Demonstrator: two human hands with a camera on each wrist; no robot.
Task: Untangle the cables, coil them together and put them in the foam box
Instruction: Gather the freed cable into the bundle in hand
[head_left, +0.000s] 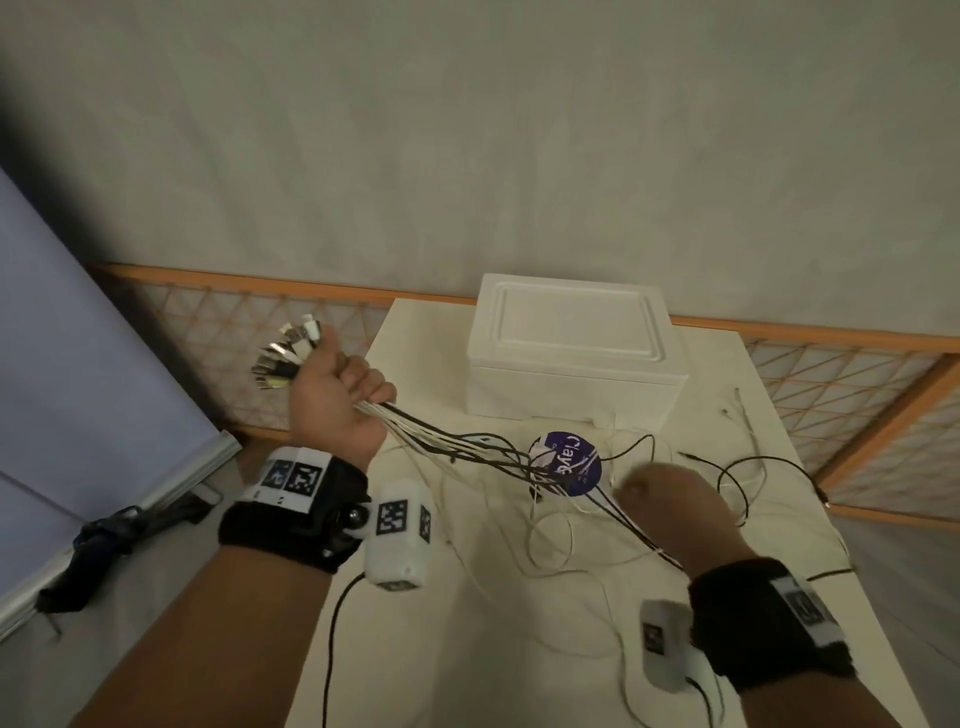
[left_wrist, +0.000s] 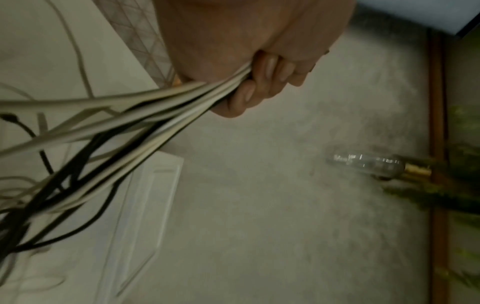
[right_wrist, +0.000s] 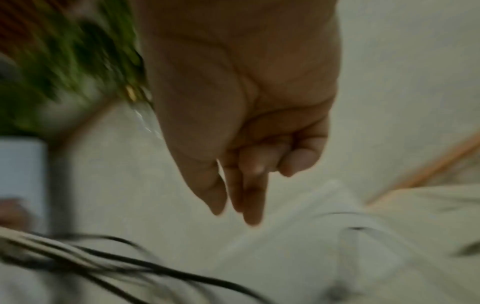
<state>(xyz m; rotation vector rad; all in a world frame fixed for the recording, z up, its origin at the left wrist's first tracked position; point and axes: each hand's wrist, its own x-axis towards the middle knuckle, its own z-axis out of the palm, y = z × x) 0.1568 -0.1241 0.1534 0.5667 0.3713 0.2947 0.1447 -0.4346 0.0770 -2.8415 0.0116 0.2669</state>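
At the far left of the head view a pale blue panel (head_left: 78, 364) leans along the frame edge, with a dark strap (head_left: 104, 540) lying on the floor below it. Right of that, left of centre, the left hand (head_left: 337, 400) is raised and clenched around a bundle of black and white cables (head_left: 467, 447), their metal plugs (head_left: 291, 353) fanning out above the fist toward the upper left. The left wrist view shows the fingers (left_wrist: 262, 82) curled tight over the strands. From the fist the cables slope down to the right across the white desk (head_left: 441, 649), passing in front of a round purple-and-white label (head_left: 569, 462) near the centre, and run on under the right hand. Looser ends lie spread over the desk surface at centre and right. Behind them, at upper centre, the white foam box (head_left: 571, 358) stands on the desk with its lid on; no cable is inside it. At lower right the right hand (head_left: 675, 514) hovers over the strands, blurred; in the right wrist view its fingers (right_wrist: 249, 195) point downward, loosely together, grasping nothing. An orange-framed lattice fence (head_left: 857, 374) runs behind the desk.
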